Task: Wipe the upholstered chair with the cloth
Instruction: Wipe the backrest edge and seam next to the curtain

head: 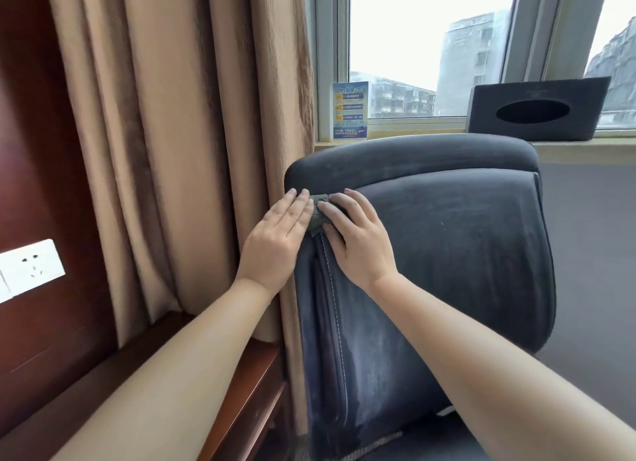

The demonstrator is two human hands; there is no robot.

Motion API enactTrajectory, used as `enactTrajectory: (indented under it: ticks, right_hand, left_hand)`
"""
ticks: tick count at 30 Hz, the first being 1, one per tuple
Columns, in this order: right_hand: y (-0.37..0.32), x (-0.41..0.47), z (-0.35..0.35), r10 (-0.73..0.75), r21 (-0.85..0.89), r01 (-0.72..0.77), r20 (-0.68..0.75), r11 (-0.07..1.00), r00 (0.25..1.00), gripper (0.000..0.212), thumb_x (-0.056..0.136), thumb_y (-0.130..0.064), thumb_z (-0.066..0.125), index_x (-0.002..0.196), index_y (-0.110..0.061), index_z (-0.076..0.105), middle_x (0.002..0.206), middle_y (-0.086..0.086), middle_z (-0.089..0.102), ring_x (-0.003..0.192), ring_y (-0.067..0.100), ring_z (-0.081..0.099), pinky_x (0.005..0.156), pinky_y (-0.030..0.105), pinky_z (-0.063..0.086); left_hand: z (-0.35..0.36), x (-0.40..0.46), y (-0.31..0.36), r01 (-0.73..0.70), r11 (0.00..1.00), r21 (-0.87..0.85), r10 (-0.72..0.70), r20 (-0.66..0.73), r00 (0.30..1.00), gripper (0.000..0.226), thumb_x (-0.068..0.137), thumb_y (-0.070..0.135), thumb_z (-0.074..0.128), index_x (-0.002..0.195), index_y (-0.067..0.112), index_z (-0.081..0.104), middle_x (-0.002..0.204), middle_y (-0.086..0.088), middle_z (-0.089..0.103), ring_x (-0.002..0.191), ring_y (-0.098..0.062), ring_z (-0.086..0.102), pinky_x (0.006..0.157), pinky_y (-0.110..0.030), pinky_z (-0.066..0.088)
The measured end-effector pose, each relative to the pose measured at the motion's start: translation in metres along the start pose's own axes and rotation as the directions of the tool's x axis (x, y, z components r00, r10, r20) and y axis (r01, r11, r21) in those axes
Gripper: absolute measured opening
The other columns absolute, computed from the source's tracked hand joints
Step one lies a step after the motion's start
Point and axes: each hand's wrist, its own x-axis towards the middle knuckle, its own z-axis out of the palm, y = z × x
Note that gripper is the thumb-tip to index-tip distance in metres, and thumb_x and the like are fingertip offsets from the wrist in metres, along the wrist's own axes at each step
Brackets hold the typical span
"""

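A dark blue-grey upholstered chair (pixel 447 254) stands below the window, its backrest facing me and streaked with pale dust. A small bunched grey-green cloth (pixel 318 213) lies against the upper left corner of the backrest, at the top of a stitched seam. My left hand (pixel 278 240) rests flat on the chair's left edge, its fingertips touching the cloth's left side. My right hand (pixel 354 240) presses on the cloth from the right, fingers laid over it. Most of the cloth is hidden under the two hands.
A tan curtain (pixel 172 151) hangs right beside the chair's left edge. A dark wooden panel with a white wall socket (pixel 32 268) is at far left. On the windowsill stand a blue card (pixel 350 110) and a dark tissue box (pixel 537 109).
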Motion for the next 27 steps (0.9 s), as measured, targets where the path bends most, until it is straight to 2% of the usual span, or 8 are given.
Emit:
enactTrajectory:
  ticks: [6,9,14,20,24,27]
  right_hand:
    - [0.005,-0.028,0.003,-0.052,-0.032,0.050,-0.049,0.998,0.997,0.023,0.094,-0.012,0.053,0.109,-0.007,0.069,0.113,0.008,0.065,0.111,0.031,0.054,0.101,0.034,0.044]
    - [0.009,-0.050,0.004,-0.071,-0.037,0.069,-0.051,0.997,0.996,0.024,0.094,-0.013,0.052,0.109,-0.007,0.069,0.113,0.009,0.065,0.111,0.029,0.053,0.101,0.034,0.044]
    - [0.004,-0.066,0.009,-0.014,-0.018,0.013,-0.069,1.000,0.998,0.025,0.094,-0.012,0.051,0.111,-0.008,0.069,0.115,0.008,0.064,0.112,0.030,0.054,0.100,0.034,0.045]
    - [-0.010,-0.085,0.005,0.032,-0.021,-0.033,-0.040,0.999,0.999,0.028,0.092,-0.009,0.050,0.114,-0.008,0.068,0.118,0.010,0.063,0.116,0.031,0.052,0.105,0.034,0.041]
    - [-0.018,-0.103,-0.003,-0.001,-0.048,0.002,0.015,0.999,1.000,0.029,0.090,-0.007,0.050,0.114,-0.006,0.067,0.119,0.011,0.062,0.118,0.031,0.050,0.107,0.037,0.039]
    - [-0.031,-0.120,-0.011,-0.048,-0.121,0.058,0.082,0.991,0.996,0.031,0.086,-0.006,0.050,0.111,-0.006,0.069,0.117,0.012,0.063,0.117,0.028,0.046,0.107,0.037,0.038]
  left_hand:
    - [0.016,-0.028,0.017,0.024,1.000,-0.012,-0.024,-0.046,0.999,0.033,0.101,0.001,0.029,0.128,0.001,0.047,0.129,-0.019,0.058,0.119,-0.035,0.057,0.106,-0.044,0.036]
    - [0.023,-0.048,0.028,0.007,1.000,-0.025,-0.008,-0.032,0.999,0.033,0.100,0.000,0.033,0.130,0.001,0.045,0.131,-0.018,0.057,0.120,-0.033,0.056,0.107,-0.044,0.034]
    - [0.032,-0.062,0.039,0.072,0.996,-0.057,-0.075,-0.042,0.996,0.031,0.101,0.001,0.034,0.130,0.002,0.045,0.131,-0.018,0.056,0.123,-0.031,0.053,0.111,-0.043,0.028]
    - [0.029,-0.081,0.057,0.159,0.983,-0.089,-0.160,0.002,0.987,0.040,0.093,0.001,0.047,0.132,0.001,0.042,0.133,-0.018,0.055,0.127,-0.028,0.048,0.115,-0.040,0.023]
    - [0.020,-0.099,0.068,0.166,0.980,-0.107,-0.161,0.052,0.986,0.040,0.092,0.001,0.046,0.132,0.001,0.042,0.131,-0.018,0.057,0.126,-0.028,0.050,0.114,-0.039,0.027]
    - [0.007,-0.117,0.079,0.172,0.979,-0.106,-0.156,0.143,0.977,0.040,0.088,-0.001,0.045,0.127,0.000,0.052,0.127,-0.017,0.060,0.119,-0.031,0.057,0.110,-0.044,0.036]
